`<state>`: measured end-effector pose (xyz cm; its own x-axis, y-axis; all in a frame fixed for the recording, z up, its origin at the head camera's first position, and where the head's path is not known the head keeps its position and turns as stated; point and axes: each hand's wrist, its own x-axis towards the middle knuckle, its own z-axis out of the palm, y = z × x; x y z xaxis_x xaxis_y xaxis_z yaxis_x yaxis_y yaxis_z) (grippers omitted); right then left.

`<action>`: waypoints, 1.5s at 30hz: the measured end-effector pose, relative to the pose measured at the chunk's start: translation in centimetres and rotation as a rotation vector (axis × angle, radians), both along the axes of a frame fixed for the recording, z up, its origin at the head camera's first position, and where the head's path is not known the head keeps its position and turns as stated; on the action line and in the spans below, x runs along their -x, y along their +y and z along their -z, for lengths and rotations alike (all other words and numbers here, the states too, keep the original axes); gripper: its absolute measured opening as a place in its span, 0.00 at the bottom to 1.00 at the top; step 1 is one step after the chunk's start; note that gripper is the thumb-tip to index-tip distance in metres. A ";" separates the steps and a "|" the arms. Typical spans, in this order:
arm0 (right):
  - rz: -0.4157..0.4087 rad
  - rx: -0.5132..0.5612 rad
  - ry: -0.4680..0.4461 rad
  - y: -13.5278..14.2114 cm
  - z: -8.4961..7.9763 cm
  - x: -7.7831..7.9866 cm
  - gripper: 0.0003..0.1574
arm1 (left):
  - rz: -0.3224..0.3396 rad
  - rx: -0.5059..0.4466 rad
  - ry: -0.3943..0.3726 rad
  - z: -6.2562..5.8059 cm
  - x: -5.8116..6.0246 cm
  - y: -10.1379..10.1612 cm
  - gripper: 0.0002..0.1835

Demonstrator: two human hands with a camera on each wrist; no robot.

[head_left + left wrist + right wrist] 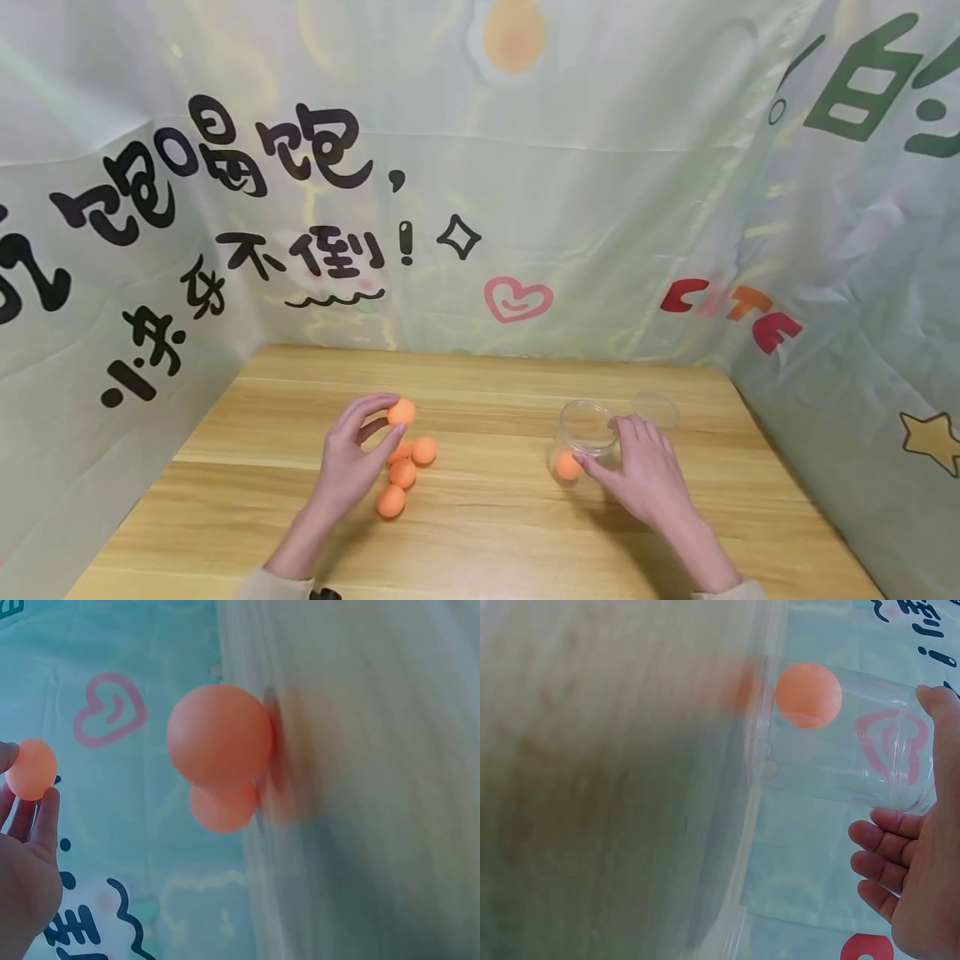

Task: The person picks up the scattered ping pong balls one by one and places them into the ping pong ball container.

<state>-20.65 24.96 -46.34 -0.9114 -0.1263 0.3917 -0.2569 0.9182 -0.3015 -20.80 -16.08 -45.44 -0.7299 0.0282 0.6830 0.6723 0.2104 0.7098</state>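
Note:
My left hand (351,458) pinches an orange ping-pong ball (402,412) between thumb and fingertips, held up off the table. Several more orange balls (402,474) lie on the wood close below and beside that hand; two of them (220,735) fill the middle of the left wrist view. On the right, a clear round jar (587,427) stands upright with its mouth uncovered. The thumb and fingers of my right hand (647,471) grip it near the rim. One orange ball (808,695) sits at the bottom inside the jar.
A clear round lid (656,409) lies on the table just behind my right hand. The wooden tabletop (487,533) ends against a printed cloth wall (600,250) at the back, with cloth on both sides too.

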 end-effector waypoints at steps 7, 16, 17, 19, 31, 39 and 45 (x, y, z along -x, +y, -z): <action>0.003 -0.007 -0.004 0.0 -0.1 0.0 0.48 | -0.004 0.010 0.025 -0.3 0.5 1.3 0.21; 0.005 -0.011 -0.004 -0.1 -0.1 0.0 0.48 | 0.030 0.006 0.014 -0.8 0.8 3.1 0.21; 0.006 -0.012 -0.004 -0.1 -0.1 0.0 0.48 | 0.037 0.001 0.011 -0.9 0.9 3.3 0.21; 0.006 -0.014 -0.003 -0.1 0.0 0.0 0.49 | 0.049 -0.009 0.007 -1.1 0.9 3.8 0.21; 0.005 -0.009 -0.004 -0.1 -0.1 -0.1 0.48 | 0.086 -0.063 0.010 -1.9 1.5 6.3 0.21; 0.004 -0.013 -0.009 -0.1 -0.2 -0.1 0.49 | 0.112 -0.080 0.019 -2.3 1.8 7.9 0.20; 0.008 -0.017 0.000 -0.1 -0.2 -0.2 0.48 | 0.138 -0.090 0.055 -2.6 2.0 9.1 0.21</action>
